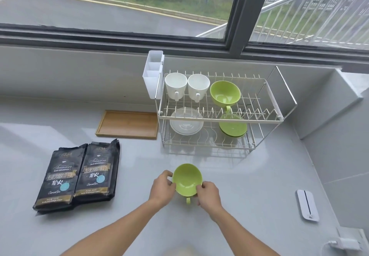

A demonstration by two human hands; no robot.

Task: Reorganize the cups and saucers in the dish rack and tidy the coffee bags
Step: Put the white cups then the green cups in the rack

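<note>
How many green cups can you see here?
2: one green cup on the dish rack's top tier beside two white mugs, one green cup held by both hands above the counter. None seems hidden.

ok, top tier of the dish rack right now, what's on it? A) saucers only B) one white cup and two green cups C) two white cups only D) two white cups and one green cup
D: the upper shelf of the dish rack holds two white cups side by side with one green cup to their right; the second green cup is off the rack, held in both hands.
</note>
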